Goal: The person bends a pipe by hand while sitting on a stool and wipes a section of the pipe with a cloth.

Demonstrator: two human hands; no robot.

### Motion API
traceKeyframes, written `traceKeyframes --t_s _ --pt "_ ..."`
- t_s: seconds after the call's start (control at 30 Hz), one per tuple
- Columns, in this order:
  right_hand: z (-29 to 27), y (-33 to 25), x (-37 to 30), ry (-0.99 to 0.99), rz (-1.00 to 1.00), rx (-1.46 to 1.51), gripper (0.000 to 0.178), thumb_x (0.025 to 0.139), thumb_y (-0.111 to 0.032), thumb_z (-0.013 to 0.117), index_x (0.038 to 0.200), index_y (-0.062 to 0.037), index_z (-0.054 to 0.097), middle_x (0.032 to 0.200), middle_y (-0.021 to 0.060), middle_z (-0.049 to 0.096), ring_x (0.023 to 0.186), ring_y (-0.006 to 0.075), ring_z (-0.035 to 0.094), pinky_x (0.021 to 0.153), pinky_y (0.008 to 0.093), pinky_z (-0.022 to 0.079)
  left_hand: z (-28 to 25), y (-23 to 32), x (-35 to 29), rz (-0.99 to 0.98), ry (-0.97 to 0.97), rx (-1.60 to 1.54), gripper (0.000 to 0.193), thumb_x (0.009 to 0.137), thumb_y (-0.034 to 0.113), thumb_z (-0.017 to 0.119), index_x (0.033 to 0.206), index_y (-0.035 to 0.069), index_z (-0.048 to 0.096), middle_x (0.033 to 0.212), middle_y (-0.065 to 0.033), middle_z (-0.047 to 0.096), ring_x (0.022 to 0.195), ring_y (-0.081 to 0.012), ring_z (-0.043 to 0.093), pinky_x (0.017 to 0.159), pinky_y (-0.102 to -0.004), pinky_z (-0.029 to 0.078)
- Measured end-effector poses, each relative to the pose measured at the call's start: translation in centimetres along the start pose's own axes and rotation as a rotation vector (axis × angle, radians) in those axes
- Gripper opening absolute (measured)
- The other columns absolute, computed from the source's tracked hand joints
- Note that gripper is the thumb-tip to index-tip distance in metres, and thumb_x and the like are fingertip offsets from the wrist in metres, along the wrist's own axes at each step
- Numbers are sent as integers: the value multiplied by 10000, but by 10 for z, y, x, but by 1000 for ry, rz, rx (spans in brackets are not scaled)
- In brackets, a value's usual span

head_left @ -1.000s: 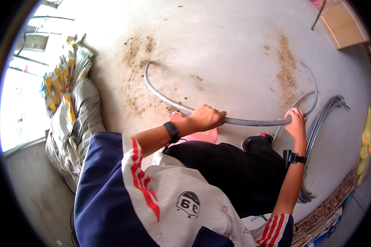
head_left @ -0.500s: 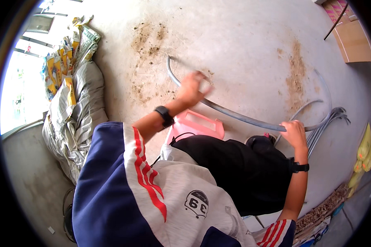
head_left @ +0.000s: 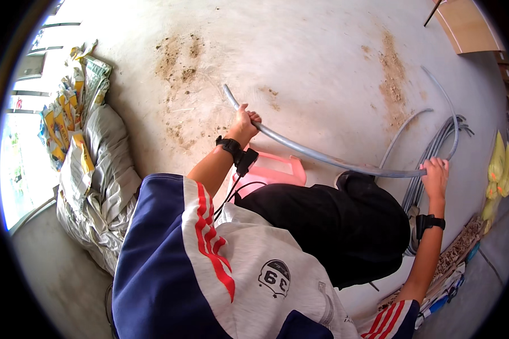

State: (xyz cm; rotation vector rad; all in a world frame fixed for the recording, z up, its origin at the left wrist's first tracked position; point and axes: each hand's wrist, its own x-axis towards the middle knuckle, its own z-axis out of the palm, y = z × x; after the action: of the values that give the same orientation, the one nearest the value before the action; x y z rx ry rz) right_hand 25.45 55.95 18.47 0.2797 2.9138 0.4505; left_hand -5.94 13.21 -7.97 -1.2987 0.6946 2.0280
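The left hand (head_left: 246, 125) has its grip closed around a grey pipe (head_left: 308, 151), rather close to the free end of it, which points to the far left. The right hand (head_left: 434, 174) is also grasping this pipe, with the fingers folded over it, at the right side of the scene. Between the two hands the pipe is held above the floor (head_left: 305, 62) and bends in a gentle curve, in front of the knees in black trousers (head_left: 322, 226). Just beyond the right hand, a grey length curves to the far side; I cannot tell surely if it is the same pipe. Near this hand, a bundle of grey pipes (head_left: 430, 150) lies on the floor. A pink stool (head_left: 274, 168) stands just beside the left forearm, partly hidden by the leg. On the left side there is a heap of grey sheeting (head_left: 112, 141), with yellow and white bags (head_left: 59, 127) beside it. At the far right is a cardboard box (head_left: 469, 28), and nearer on the right are yellow-green bundles (head_left: 497, 164). Brown dirt (head_left: 393, 85) is scattered on the floor.
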Motion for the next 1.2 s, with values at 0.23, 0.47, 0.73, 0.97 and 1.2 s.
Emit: traceKeyframes --t_s 0.23,0.47,0.73,0.97,1.2 --pt "49 37 -41 19 685 9 190 739 -226 735 848 -150 599 1085 23 561 1052 264 526 820 421 440 90 -50 -98 -183 -556 -141 441 906 286 542 591 169 257 486 40 201 425 -116 218 448 -274 259" --pt "43 0 -42 -4 492 399 134 721 -137 716 802 -118 612 884 47 630 863 283 600 836 415 458 112 -88 -127 -80 -546 -99 441 907 263 531 585 166 244 514 32 187 450 -121 198 474 -279 266" --pt "-19 -58 -23 -403 381 619 268 710 -276 702 777 -22 650 696 171 626 731 346 622 668 417 472 125 -180 -181 -146 -660 182 339 910 236 474 638 139 296 561 -6 274 559 -161 326 664 -348 380" --pt "46 -50 -59 -499 361 762 246 763 -239 685 859 -14 660 706 206 595 687 349 590 646 419 451 175 -146 -205 254 -701 448 301 893 258 579 672 150 405 582 -10 392 589 -152 422 716 -330 435" --pt "108 -62 -65 -591 282 559 282 742 -336 734 807 -71 662 757 143 635 771 338 616 693 437 472 180 -101 -185 64 -851 473 459 903 259 533 558 173 242 500 50 172 460 -99 196 453 -273 206"
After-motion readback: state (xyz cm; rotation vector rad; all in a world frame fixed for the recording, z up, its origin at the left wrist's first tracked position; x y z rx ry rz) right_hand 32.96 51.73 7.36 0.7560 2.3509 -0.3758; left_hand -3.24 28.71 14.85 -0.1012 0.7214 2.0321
